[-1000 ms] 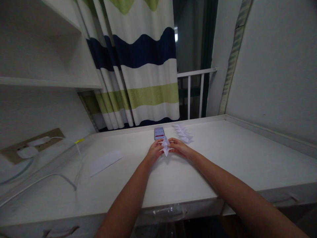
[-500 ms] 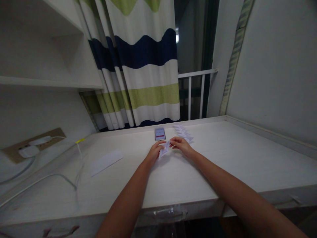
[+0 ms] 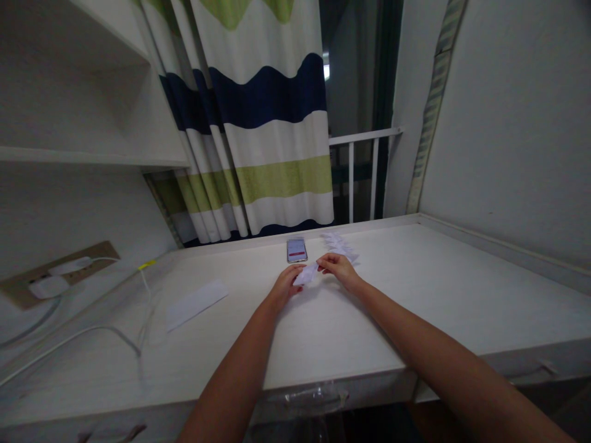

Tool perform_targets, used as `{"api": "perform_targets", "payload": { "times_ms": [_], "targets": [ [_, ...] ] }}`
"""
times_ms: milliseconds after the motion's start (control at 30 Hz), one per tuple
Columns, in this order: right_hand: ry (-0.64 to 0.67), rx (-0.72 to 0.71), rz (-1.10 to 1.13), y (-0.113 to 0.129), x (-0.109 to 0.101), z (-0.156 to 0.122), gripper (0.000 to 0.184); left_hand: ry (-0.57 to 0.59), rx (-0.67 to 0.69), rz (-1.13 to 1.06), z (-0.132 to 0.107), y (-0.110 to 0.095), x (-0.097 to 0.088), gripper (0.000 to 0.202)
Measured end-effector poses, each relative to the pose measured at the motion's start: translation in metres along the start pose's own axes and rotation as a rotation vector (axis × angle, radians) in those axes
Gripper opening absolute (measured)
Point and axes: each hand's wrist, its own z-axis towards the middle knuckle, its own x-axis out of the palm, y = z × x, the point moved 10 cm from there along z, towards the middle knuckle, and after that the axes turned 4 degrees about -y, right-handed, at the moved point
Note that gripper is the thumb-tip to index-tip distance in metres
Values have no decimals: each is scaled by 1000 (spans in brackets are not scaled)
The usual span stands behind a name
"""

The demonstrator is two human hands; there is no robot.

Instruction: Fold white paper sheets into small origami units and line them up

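Both of my hands meet over a small folded white paper piece (image 3: 306, 274) on the white desk (image 3: 415, 295). My left hand (image 3: 282, 287) pinches its near left end. My right hand (image 3: 338, 268) pinches its far right end. The paper lies low and nearly flat between them. Just behind my right hand sits a row of several similar folded white paper pieces (image 3: 338, 245). A phone (image 3: 296, 250) with a lit screen lies flat on the desk just beyond my hands.
A white paper strip (image 3: 196, 303) lies on the desk to the left. White cables (image 3: 83, 332) run from a wall socket plate (image 3: 55, 275) at far left. A striped curtain (image 3: 258, 123) and a white railing (image 3: 364, 172) stand behind the desk; a shelf (image 3: 92, 157) overhangs on the left.
The folded paper stood upright between my fingers a second ago; now it is turned down, nearly flat on the desk. My hands stayed in about the same place.
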Motion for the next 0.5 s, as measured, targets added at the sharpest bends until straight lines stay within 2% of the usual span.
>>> {"api": "perform_targets", "payload": {
  "times_ms": [167, 300, 500],
  "targets": [
    [-166, -4, 43, 0, -22, 4, 26, -82, 49, -56, 6, -4, -13, 28],
    [-210, 8, 95, -3, -27, 6, 29, -133, 111, -54, 8, -11, -18, 28],
    [-262, -3, 128, -7, -34, 9, 31, -121, 235, -37, 6, -22, -13, 30]
  ]
}}
